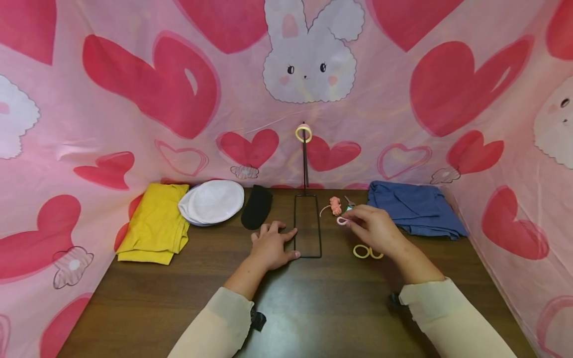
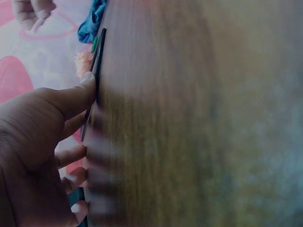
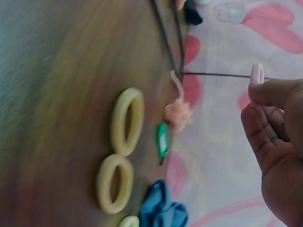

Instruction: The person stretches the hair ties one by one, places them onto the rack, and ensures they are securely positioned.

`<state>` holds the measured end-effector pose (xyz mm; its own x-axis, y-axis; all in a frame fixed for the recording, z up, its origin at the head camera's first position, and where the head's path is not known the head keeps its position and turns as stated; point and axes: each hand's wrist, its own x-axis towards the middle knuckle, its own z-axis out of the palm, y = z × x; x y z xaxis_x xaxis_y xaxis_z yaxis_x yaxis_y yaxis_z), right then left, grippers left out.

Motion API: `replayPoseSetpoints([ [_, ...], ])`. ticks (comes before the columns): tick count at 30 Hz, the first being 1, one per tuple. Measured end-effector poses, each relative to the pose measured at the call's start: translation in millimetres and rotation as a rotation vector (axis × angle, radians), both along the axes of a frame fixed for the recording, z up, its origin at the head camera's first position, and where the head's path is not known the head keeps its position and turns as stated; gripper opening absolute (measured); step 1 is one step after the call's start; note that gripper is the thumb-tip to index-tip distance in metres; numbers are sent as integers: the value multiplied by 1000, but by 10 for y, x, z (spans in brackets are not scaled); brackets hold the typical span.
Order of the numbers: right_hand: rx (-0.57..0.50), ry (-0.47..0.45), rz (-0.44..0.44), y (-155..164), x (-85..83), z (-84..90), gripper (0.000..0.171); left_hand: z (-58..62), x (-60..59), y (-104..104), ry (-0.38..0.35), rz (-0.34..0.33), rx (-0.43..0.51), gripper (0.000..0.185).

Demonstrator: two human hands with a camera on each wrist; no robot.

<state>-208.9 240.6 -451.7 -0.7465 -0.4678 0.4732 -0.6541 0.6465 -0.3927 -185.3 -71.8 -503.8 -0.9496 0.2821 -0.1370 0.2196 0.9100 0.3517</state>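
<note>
A black wire stand with a rectangular base [image 1: 294, 214] and a tall upright [image 1: 305, 164] stands at the middle back. A pale yellow ring [image 1: 297, 130] hangs at its top. My left hand [image 1: 270, 247] rests at the base's left side, fingers spread, thumb and index finger touching the wire [image 2: 100, 56]. Right of the stand, my right hand [image 1: 376, 228] is raised and pinches a small pale pink ring [image 3: 256, 75] between thumb and fingers. Below it, two pale yellow rings [image 1: 355, 252] lie side by side on the wooden table [image 1: 313, 303].
A coral-pink bundle with a tail [image 1: 335, 206] and a small green item [image 3: 162, 139] lie behind the right hand. Folded blue cloth [image 1: 412, 209] is at back right. Along the left are folded yellow cloth [image 1: 156, 223], white round pieces [image 1: 217, 201] and a black oval piece [image 1: 257, 206].
</note>
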Motion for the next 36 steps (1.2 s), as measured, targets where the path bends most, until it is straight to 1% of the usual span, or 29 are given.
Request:
replayPoseSetpoints([
  [5,-39,67,47,-108,-4,153,22,5,1,4,-2,0,-3,71],
  [8,-52,110,66,-185,6,277,23,13,-1,5,-6,0,-3,71],
  [13,-87,152,106,-300,38,488,22,7,-6,6,-7,0,-7,71],
  [19,-127,204,152,-415,88,719,26,3,-4,2,-1,-2,-1,71],
  [31,-196,283,200,-608,223,1164,31,23,3,-1,-5,5,5,71],
  [36,-238,280,219,-663,247,1312,29,19,4,2,-6,4,6,71],
])
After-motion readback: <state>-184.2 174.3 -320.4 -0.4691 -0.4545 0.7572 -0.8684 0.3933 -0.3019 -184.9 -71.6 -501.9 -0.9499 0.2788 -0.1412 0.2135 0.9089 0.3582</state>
